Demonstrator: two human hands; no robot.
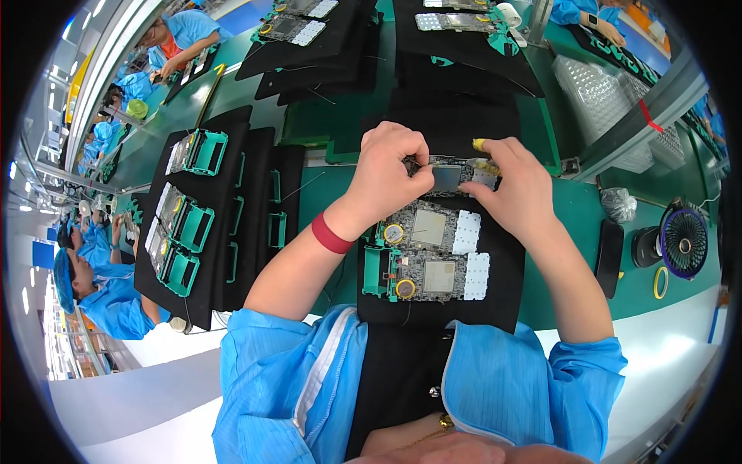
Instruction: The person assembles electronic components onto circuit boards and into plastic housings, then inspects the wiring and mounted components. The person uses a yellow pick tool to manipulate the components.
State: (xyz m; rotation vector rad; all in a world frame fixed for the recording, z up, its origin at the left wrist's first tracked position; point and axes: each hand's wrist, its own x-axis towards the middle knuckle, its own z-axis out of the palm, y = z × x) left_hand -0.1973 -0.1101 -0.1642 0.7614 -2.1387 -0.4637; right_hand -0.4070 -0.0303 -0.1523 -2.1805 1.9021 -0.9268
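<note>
A circuit board (447, 179) with a grey rectangular plate lies on a black mat (495, 290) in front of me. My left hand (393, 170) is closed in a pinch over its left end; whatever is between the fingertips is too small or hidden to name. With thumb and fingers around the board's right end, my right hand (514, 185) holds it; one fingertip wears a yellow cover (478, 145). Nearer to me on the mat lie two more boards, a middle one (429, 227) and a near one (439, 277), with white pads at right. A green plastic frame (376, 272) is at the near board's left end.
Stacked black mats (232, 255) with boards and green frames stand at left; more mats (309, 58) are at the back. At right are clear trays (603, 108), a black phone-like slab (609, 259), a small fan (685, 241) and a tape roll (661, 283). Co-workers (116, 294) sit at left.
</note>
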